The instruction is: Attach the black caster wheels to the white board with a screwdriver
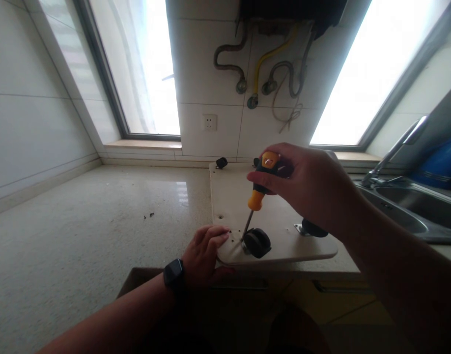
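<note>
We have the white board (229, 194) lying on the worktop (81, 246), its casters facing up, and our work is at the near left one, the black caster (258, 243) by the corner. Our right hand (306, 179) wraps the handle of the yellow and black screwdriver (261, 184), thumb and fingers pinching it firmly, while the shaft runs down at a slant to the caster's left side. Our left hand (205, 250) lies over the corner, fingers close together on top; whether its thumb also pinches the edge from below, we cannot tell. The step looks like turning a screw at the caster's base, though the screw head is too small to make out, and so is which way it turns. To do it well, we should bring the shaft as upright as the wheel allows, since a slanted tip could slip and chew the head. We want to press down before we twist, in short turns, and let the left hand bear the board flat against the worktop without its fingertips creeping toward the blade. The small holes (232, 240) beside the tip could easily catch it if it skids. The tiny dark bits (149, 216) on the worktop, perhaps screws, are best left undisturbed, well apart from our elbow.
</note>
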`<state>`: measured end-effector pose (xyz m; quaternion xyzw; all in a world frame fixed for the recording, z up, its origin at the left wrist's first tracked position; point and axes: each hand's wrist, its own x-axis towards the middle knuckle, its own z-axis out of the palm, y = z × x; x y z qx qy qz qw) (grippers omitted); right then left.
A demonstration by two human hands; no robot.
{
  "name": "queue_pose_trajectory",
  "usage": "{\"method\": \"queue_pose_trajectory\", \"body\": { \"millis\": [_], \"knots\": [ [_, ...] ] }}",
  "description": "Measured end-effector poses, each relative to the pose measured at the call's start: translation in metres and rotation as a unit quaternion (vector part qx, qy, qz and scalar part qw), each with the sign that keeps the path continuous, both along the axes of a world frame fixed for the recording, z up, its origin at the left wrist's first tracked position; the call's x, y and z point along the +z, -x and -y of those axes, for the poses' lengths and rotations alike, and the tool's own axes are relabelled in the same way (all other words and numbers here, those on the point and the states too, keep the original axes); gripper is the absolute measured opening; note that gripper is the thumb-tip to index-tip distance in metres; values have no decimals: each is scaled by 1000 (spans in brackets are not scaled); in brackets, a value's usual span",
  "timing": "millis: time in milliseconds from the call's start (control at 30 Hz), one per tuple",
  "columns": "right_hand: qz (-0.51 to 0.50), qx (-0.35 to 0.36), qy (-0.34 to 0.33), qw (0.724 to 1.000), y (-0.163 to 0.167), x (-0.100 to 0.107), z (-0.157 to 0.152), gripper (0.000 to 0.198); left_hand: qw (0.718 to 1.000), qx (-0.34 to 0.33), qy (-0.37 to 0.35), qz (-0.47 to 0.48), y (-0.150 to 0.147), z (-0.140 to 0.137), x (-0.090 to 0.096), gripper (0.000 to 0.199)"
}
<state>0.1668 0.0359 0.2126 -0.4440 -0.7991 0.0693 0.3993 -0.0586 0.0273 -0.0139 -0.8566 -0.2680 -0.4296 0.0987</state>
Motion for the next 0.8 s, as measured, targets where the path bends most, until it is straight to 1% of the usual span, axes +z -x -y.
{"method": "queue_pose_trajectory", "body": {
  "millis": [67,100,133,167,200,233,300,333,367,400,433,467,500,567,633,733,800],
  "knots": [
    [62,-76,-51,994,3,2,4,50,1000,1,2,-4,0,1,1,65],
    [81,-81,-56,992,4,3,4,49,1000,2,3,-3,0,1,1,65],
    [83,-53,-43,994,4,4,2,47,1000,3,6,-2,0,1,1,64],
    [67,-3,-16,998,3,5,-1,44,1000,3,10,1,0,2,1,64],
    [37,61,22,997,0,5,-6,41,1000,3,13,4,0,2,2,63],
    [0,132,68,989,-3,6,-11,41,1000,2,14,6,-1,2,2,63],
    [-49,260,158,951,-11,7,-20,47,1000,-3,13,9,-1,1,2,63],
    [-52,309,192,930,-15,8,-24,51,1000,-5,12,10,-1,1,2,63],
    [-45,348,218,911,-19,9,-27,54,1000,-6,10,9,-1,0,2,63],
    [-32,374,232,898,-22,11,-29,54,1000,-7,8,8,-1,0,1,63],
    [-22,385,234,892,-24,12,-29,52,1000,-6,5,8,-1,-1,1,64],
    [-17,385,230,894,-24,14,-29,48,1000,-6,2,8,-1,-1,1,65],
    [-17,371,222,902,-24,15,-28,42,1000,-7,-1,9,-1,-1,0,65],
    [-25,315,199,928,-20,17,-24,32,1000,-8,-1,11,-1,-1,0,66],
    [-23,253,171,952,-15,17,-19,30,1000,-7,6,10,0,-1,0,66],
    [-9,146,94,985,-7,13,-12,32,1000,-3,16,5,0,0,0,65],
    [8,65,29,997,-2,10,-7,33,1000,-4,16,5,0,1,0,65]
  ]
}}
